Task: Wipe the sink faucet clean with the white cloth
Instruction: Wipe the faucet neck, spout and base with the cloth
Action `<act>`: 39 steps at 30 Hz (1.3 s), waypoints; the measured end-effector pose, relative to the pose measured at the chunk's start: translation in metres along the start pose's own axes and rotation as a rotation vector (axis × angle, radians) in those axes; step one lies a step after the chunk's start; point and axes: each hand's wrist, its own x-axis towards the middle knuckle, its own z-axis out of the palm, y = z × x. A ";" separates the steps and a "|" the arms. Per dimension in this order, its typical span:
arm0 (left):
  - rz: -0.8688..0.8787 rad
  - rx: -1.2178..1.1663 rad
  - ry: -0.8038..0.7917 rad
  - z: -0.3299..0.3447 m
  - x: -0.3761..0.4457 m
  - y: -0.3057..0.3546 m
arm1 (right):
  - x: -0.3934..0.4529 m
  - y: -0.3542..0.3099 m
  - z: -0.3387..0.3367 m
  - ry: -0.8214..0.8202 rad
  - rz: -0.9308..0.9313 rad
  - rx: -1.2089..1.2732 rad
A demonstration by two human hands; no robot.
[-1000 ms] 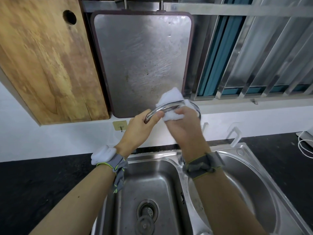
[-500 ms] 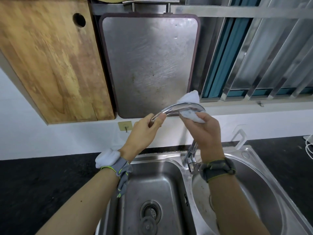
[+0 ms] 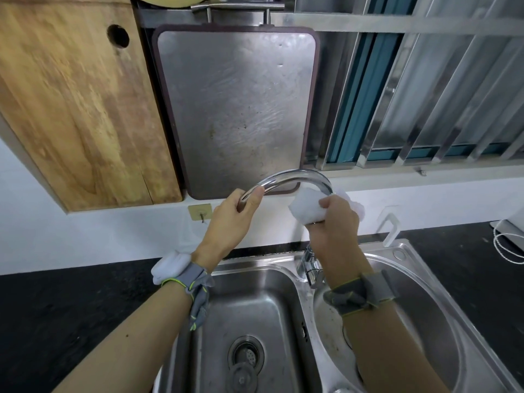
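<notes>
A shiny curved sink faucet (image 3: 286, 178) arches over the steel double sink (image 3: 255, 282). My left hand (image 3: 231, 219) grips the spout's outlet end, thumb on top of the tube. My right hand (image 3: 334, 222) grips the white cloth (image 3: 307, 207), which is wrapped around the faucet's right, descending part of the neck. The faucet's base (image 3: 309, 265) shows below my right wrist. The neck inside the cloth is hidden.
A wooden cutting board (image 3: 71, 109) and a steel board (image 3: 235, 109) lean against the wall behind the faucet. Metal window bars (image 3: 425, 109) stand at the right. Black counter (image 3: 56, 307) flanks the sink. A white cable (image 3: 507, 245) lies at far right.
My right hand slid the cloth from the top of the faucet arch to the right and down its neck. My left hand kept hold of the spout end.
</notes>
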 end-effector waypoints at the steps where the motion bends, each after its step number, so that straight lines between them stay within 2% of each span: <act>1: -0.009 -0.017 0.002 0.001 -0.001 0.000 | -0.004 0.002 0.004 0.049 -0.032 -0.072; 6: -0.039 -0.084 0.046 0.003 -0.008 0.003 | -0.012 0.005 0.014 0.194 -0.321 -0.152; 9: -0.054 -0.113 0.072 0.002 -0.008 0.006 | -0.005 -0.005 0.019 0.250 -0.493 -0.384; 12: -0.088 -0.169 0.061 -0.001 -0.007 0.007 | 0.009 -0.009 0.018 0.151 -0.611 -0.709; 14: -0.107 -0.179 0.051 -0.001 -0.007 0.006 | 0.016 -0.003 0.016 0.040 -0.752 -0.913; 16: -0.123 -0.196 0.045 0.001 -0.006 0.007 | 0.008 0.006 0.018 -0.053 -0.875 -0.958; 18: -0.143 -0.219 0.041 0.004 -0.003 0.007 | -0.002 0.014 0.023 -0.070 -0.939 -0.987; 20: -0.149 -0.222 0.051 0.006 0.001 0.006 | -0.011 0.026 0.031 -0.094 -1.103 -1.112; 22: -0.154 -0.223 0.090 0.008 0.005 0.003 | -0.016 0.037 0.039 -0.203 -1.298 -1.227; 25: -0.143 -0.184 0.133 0.008 0.009 0.000 | -0.010 0.037 0.040 -0.297 -1.439 -1.320; 30: -0.135 -0.144 0.119 0.007 0.013 -0.001 | 0.017 0.020 0.034 -0.350 -1.487 -1.296; 36: -0.141 -0.113 0.126 0.006 0.013 0.001 | 0.027 0.022 0.045 -0.161 -1.437 -1.116; 39: -0.143 -0.136 0.131 0.007 0.012 0.002 | 0.033 0.019 0.044 -0.121 -1.319 -1.077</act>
